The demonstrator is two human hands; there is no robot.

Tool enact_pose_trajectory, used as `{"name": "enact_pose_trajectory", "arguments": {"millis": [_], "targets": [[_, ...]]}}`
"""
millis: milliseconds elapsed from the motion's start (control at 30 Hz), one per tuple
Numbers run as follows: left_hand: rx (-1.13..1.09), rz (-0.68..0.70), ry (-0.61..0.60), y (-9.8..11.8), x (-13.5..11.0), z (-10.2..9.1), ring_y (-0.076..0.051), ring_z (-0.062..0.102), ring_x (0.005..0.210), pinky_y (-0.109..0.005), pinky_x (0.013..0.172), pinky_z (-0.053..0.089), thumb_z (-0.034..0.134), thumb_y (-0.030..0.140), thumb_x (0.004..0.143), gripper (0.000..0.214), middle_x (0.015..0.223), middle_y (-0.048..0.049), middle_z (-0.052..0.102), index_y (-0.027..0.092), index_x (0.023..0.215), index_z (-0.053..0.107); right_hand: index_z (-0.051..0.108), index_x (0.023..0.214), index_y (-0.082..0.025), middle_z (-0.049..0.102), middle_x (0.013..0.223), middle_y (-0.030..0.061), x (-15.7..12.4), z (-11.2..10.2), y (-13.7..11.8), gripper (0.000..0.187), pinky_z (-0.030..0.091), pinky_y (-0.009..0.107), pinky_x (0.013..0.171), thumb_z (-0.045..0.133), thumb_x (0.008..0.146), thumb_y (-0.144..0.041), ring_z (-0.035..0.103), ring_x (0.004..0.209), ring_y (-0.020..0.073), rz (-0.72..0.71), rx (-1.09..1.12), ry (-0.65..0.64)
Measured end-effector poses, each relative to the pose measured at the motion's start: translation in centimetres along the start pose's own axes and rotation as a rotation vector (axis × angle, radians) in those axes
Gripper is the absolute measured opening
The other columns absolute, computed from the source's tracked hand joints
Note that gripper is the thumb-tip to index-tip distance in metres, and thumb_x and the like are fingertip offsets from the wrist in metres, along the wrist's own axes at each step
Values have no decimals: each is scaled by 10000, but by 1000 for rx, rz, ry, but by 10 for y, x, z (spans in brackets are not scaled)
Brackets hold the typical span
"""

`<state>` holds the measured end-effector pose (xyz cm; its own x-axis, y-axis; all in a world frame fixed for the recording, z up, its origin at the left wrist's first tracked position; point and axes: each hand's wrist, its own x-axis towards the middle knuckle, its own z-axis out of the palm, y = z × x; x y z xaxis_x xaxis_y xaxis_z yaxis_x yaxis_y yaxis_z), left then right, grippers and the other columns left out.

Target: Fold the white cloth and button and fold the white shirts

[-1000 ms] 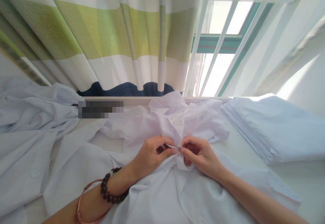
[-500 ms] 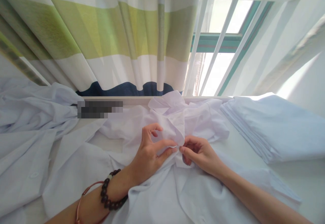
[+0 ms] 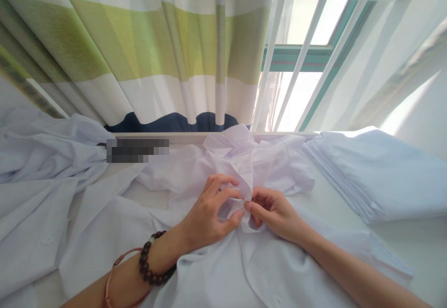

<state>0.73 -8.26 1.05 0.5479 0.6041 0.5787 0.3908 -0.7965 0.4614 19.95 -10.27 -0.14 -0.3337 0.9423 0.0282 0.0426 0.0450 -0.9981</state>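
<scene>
A white shirt (image 3: 195, 261) lies spread and crumpled on the table in front of me. My left hand (image 3: 209, 212), with a bead bracelet and a red bangle on its wrist, pinches the shirt's front edge near the collar between thumb and fingers. My right hand (image 3: 274, 212) pinches the facing edge of the same shirt, and the fingertips of both hands meet at the fabric. The shirt's collar (image 3: 230, 143) stands bunched up just beyond the hands.
A neat stack of folded white garments (image 3: 377, 177) sits at the right. Loose white shirts (image 3: 42, 168) are heaped at the left. Behind the table hang a green, white and navy striped curtain (image 3: 139, 52) and a barred window (image 3: 307, 56).
My left hand's fingers lifted off the cloth, then curled back down onto the shirt edge. My right hand held its pinch and barely moved.
</scene>
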Motion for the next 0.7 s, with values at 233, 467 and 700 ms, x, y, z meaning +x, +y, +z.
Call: {"name": "enact_pose_trajectory", "arguments": {"millis": [233, 467, 700], "targets": [[135, 106, 105, 1, 1, 2, -238, 449, 1088, -394, 963, 415, 624, 95, 798, 158, 1101, -78, 557, 180, 932, 615, 552, 727, -156, 497, 506, -53, 1, -4, -3, 329, 391, 209, 490, 624, 815, -465, 460, 467, 74, 59, 39, -47], [41, 124, -25, -8, -1, 2, -157, 555, 795, -269, 731, 498, 552, 98, 873, 136, 812, -20, 639, 165, 985, 588, 547, 725, -161, 508, 493, -52, 3, -6, -2, 330, 391, 215, 491, 625, 818, -468, 464, 461, 76, 72, 59, -61], [-44, -19, 20, -9, -6, 6, -115, 603, 767, -213, 716, 496, 605, 142, 859, 115, 844, -12, 606, 162, 968, 574, 539, 782, -170, 530, 479, -65, 2, -5, 1, 283, 390, 218, 477, 660, 806, -425, 472, 429, 74, 39, 145, -30]]}}
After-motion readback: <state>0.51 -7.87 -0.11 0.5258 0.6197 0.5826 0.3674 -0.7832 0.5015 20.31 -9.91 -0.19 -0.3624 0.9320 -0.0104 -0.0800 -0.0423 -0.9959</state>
